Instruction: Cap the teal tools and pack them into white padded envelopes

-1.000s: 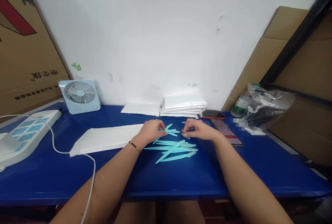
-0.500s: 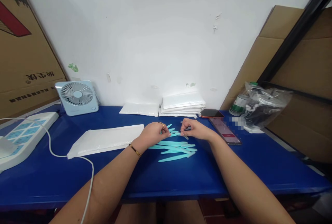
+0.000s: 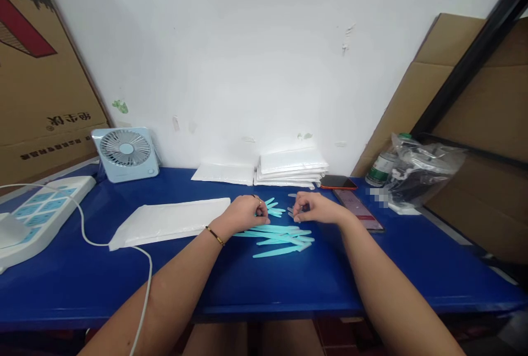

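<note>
My left hand (image 3: 250,213) is closed, fingertips pinched at the edge of a small fanned group of turquoise eyebrow razors (image 3: 275,211); whatever lies between its fingers is hidden. Just in front of that hand, more slim turquoise eyebrow razors (image 3: 275,253) lie in a loose overlapping pile, their wider ends to the right. My right hand (image 3: 315,208) is also closed, thumb against the curled fingers, a short way to the right. Small clear plastic pieces (image 3: 291,210) lie beside its fingertips. I cannot make out what its pinch holds.
A white padded mailer (image 3: 165,223) lies left of my hand, and stacked mailers (image 3: 291,162) rest against the wall. Two phones (image 3: 338,182) (image 3: 360,210), a bottle (image 3: 381,168) and a bagged dark item (image 3: 416,180) stand right. A fan (image 3: 127,153), power strip (image 3: 45,210) and white cable (image 3: 144,290) occupy the left.
My hands, which met at a turquoise eyebrow razor held between them, are now apart. The right hand has moved slightly right and down; the camera view has shifted a little.
</note>
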{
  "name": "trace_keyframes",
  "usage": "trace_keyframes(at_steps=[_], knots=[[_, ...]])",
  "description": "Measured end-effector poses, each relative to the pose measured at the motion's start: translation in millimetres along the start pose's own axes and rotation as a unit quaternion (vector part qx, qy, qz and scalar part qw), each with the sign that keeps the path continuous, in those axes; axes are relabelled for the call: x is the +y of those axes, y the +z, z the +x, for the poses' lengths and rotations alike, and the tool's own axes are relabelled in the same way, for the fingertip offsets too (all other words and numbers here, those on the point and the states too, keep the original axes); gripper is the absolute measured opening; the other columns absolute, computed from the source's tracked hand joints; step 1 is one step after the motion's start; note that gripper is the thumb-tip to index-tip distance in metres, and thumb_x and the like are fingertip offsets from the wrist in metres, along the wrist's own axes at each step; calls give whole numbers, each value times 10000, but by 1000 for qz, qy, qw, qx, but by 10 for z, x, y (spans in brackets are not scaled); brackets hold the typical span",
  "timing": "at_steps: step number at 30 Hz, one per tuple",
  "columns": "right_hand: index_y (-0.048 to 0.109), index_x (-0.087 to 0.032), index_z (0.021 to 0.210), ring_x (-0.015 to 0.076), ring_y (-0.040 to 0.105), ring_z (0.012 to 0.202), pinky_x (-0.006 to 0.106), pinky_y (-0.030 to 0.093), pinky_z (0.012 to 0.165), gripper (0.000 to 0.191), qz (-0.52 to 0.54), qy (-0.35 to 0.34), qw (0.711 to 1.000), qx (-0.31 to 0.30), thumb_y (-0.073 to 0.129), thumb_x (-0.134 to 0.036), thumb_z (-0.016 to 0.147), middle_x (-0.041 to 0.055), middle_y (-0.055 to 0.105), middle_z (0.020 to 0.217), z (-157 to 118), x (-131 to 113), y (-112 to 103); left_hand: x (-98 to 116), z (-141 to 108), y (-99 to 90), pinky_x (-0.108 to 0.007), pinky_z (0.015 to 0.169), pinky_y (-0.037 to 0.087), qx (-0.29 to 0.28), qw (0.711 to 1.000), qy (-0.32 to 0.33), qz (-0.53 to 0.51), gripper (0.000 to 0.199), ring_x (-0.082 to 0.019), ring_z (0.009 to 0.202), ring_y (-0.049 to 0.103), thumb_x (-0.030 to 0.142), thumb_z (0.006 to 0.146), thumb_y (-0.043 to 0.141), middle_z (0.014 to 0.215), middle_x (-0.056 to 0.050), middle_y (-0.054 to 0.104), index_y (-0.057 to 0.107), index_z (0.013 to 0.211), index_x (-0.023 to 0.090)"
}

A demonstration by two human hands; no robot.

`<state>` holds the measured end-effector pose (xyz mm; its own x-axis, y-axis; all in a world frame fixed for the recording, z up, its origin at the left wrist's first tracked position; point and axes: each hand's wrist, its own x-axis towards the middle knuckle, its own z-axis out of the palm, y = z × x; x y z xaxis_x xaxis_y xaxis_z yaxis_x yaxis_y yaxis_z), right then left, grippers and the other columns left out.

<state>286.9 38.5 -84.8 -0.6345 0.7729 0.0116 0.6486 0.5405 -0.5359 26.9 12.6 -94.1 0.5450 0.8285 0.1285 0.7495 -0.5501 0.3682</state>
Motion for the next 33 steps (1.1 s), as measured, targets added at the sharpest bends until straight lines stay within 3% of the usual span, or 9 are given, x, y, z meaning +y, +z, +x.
trace_keyframes(at_steps=[2, 5, 10, 14, 19, 22, 27, 30, 33], knots=[[710, -214, 762, 167, 533, 789, 302, 349, 789, 258, -19, -15, 999, -43, 703, -454, 667, 8, 574, 817, 15, -78, 37, 48, -17, 15, -221, 614, 362, -32, 999, 24, -5, 220, -140, 733, 578, 449, 699, 629, 809, 10, 648, 688, 766, 248], [710, -208, 757, 166, 521, 775, 299, 350, 764, 251, -37, -20, 997, -66, 702, -444, 673, 12, 569, 803, 33, -134, 77, 86, -20, 55, -223, 588, 351, -50, 999, -1, -6, 202, -137, 692, 575, 424, 712, 620, 783, 5, 659, 685, 746, 236], [695, -199, 739, 158, 528, 780, 295, 342, 758, 201, -37, -31, 997, -52, 650, -394, 745, 14, 588, 820, 11, -122, 58, 78, 6, 81, -227, 541, 329, -39, 998, -55, -4, 213, -144, 659, 571, 403, 748, 578, 768, -9, 674, 671, 720, 214], [687, -204, 781, 158, 532, 790, 300, 342, 765, 237, -31, -19, 999, -20, 615, -430, 775, 20, 594, 867, -14, -131, 27, 57, 12, 64, -222, 547, 338, -32, 998, -57, -1, 218, -145, 681, 578, 407, 751, 577, 789, -11, 678, 673, 726, 213], [681, -209, 771, 163, 536, 800, 313, 334, 795, 273, -31, -26, 998, -43, 627, -475, 754, 11, 591, 857, -1, -138, 42, 50, 16, 56, -218, 563, 364, -20, 998, -58, -23, 238, -143, 700, 585, 399, 782, 536, 824, -9, 680, 662, 712, 210], [674, -191, 737, 149, 538, 755, 284, 354, 744, 269, -17, -17, 1000, -16, 636, -457, 745, 14, 585, 841, 9, -43, 31, 30, 25, 27, -224, 592, 378, -2, 998, -63, -14, 232, -146, 720, 591, 386, 788, 535, 838, -6, 683, 654, 695, 210], [694, -205, 787, 171, 535, 774, 279, 357, 720, 255, -41, 62, 995, 67, 667, -443, 700, 21, 589, 841, -11, 143, -33, -29, 21, -46, -243, 633, 380, 58, 992, -109, 31, 193, -161, 745, 594, 392, 772, 561, 824, -4, 672, 654, 764, 223], [694, -220, 841, 176, 527, 786, 292, 350, 739, 287, -54, 53, 995, 71, 693, -450, 670, 21, 582, 861, -6, 77, -14, -10, 3, -35, -242, 633, 370, 52, 996, -66, 32, 245, -166, 781, 590, 465, 714, 617, 847, 4, 656, 665, 812, 246], [695, -226, 803, 163, 527, 771, 321, 332, 806, 259, -53, 15, 998, 24, 702, -447, 668, 8, 560, 836, 28, -65, 57, 50, -4, 26, -242, 635, 354, 13, 999, -17, 40, 228, -158, 774, 585, 458, 682, 652, 834, 8, 652, 682, 765, 248]])
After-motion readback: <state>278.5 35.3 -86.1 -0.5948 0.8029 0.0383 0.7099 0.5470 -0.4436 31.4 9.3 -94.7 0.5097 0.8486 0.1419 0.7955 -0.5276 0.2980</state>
